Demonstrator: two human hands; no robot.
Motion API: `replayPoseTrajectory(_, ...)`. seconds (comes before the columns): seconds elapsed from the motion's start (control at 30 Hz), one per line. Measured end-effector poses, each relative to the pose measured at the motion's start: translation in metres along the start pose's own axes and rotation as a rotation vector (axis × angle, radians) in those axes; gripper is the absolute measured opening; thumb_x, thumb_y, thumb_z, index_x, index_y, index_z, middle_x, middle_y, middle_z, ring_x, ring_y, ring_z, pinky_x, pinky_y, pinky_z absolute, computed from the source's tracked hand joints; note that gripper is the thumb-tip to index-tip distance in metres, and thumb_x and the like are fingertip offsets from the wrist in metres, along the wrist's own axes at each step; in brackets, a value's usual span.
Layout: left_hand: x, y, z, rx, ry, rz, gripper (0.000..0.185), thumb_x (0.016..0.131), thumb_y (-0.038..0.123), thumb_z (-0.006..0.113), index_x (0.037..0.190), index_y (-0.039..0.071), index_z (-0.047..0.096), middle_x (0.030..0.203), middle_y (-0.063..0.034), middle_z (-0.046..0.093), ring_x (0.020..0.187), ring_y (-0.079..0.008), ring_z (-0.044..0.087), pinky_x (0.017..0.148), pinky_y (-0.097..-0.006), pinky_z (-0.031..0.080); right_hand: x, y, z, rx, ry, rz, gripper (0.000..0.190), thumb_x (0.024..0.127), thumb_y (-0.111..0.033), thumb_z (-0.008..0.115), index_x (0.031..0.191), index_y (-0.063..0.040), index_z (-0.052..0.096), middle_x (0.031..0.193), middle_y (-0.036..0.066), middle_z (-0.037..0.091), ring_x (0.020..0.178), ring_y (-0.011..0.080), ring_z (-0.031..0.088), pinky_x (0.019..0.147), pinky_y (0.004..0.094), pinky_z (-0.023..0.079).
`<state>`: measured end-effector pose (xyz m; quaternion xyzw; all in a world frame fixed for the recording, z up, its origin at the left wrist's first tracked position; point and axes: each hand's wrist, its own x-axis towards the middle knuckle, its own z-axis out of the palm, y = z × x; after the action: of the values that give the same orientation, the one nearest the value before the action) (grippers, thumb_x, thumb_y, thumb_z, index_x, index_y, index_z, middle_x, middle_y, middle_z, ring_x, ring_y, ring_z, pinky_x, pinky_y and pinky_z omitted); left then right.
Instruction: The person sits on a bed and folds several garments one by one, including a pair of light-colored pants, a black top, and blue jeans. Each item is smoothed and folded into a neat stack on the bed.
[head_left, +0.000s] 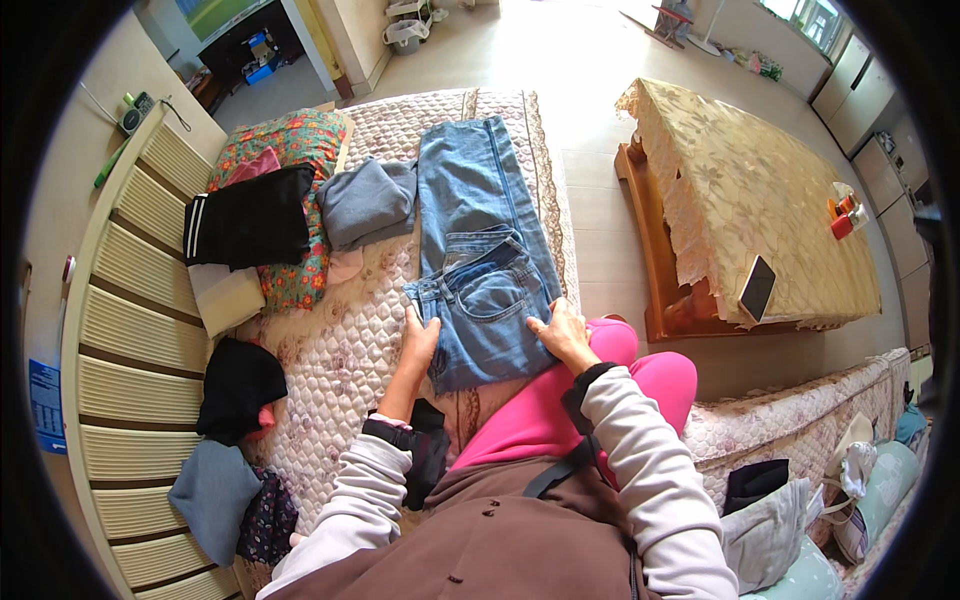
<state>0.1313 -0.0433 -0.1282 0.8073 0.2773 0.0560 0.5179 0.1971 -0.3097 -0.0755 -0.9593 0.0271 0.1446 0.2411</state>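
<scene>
A pair of blue denim jeans lies on a quilted floral cover, its legs stretching away from me. The near part is doubled over, with the waistband and a rear pocket facing up. My left hand grips the left edge of the jeans by the waistband, thumb on top. On the opposite side my right hand pinches the right edge, close to my knee. Fingers of both hands are partly hidden under the denim. A folded grey garment touches the jeans' left side.
Left of the jeans, folded black clothing rests on a flowered pillow. More clothes, including a black one and a blue-grey one, lie along the slatted backrest. A cloth-covered table holding a phone stands at right.
</scene>
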Motion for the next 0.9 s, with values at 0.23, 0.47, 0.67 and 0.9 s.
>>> replayPoseTrajectory(0.23, 0.002, -0.002, 0.004, -0.081, 0.069, 0.132, 0.048, 0.082, 0.014, 0.059, 0.126, 0.001, 0.044, 0.112, -0.0242, 0.062, 0.104, -0.0357, 0.061, 0.093, -0.0410, 0.045, 0.003, 0.016, 0.006, 0.051, 0.112, -0.117, 0.049, 0.081, -0.034, 0.073, 0.117, -0.008, 0.053, 0.114, 0.021, 0.063, 0.109, 0.0399, 0.058, 0.089, 0.0483, 0.046)
replayPoseTrajectory(0.47, -0.009, -0.009, 0.005, -0.076, 0.073, 0.053, 0.046, 0.086, 0.019, 0.064, 0.124, -0.001, 0.048, 0.114, -0.0178, 0.061, 0.104, -0.0275, 0.058, 0.093, -0.0376, 0.044, 0.007, 0.010, 0.003, 0.115, -0.070, 0.040, 0.063, 0.076, -0.050, 0.073, 0.118, -0.005, 0.059, 0.120, 0.021, 0.063, 0.112, 0.0359, 0.060, 0.092, 0.0472, 0.047)
replayPoseTrajectory(0.67, -0.004, -0.013, 0.008, 0.071, 0.120, 0.040, 0.047, 0.085, 0.016, 0.061, 0.126, -0.002, 0.046, 0.110, -0.0215, 0.063, 0.101, -0.0312, 0.061, 0.091, -0.0389, 0.046, 0.004, 0.006, -0.009, 0.244, -0.028, -0.117, 0.045, 0.083, -0.042, 0.069, 0.102, -0.001, 0.063, 0.101, 0.026, 0.067, 0.099, 0.0414, 0.063, 0.083, 0.0479, 0.048)
replayPoseTrajectory(0.9, -0.001, -0.018, 0.001, -0.248, 0.014, 0.225, 0.045, 0.085, 0.011, 0.062, 0.125, -0.001, 0.049, 0.107, -0.0188, 0.065, 0.097, -0.0303, 0.064, 0.089, -0.0382, 0.047, -0.033, 0.007, -0.021, 0.249, 0.117, -0.186, 0.028, 0.090, -0.026, 0.063, 0.100, -0.001, 0.058, 0.092, 0.026, 0.066, 0.091, 0.0448, 0.063, 0.079, 0.0520, 0.048)
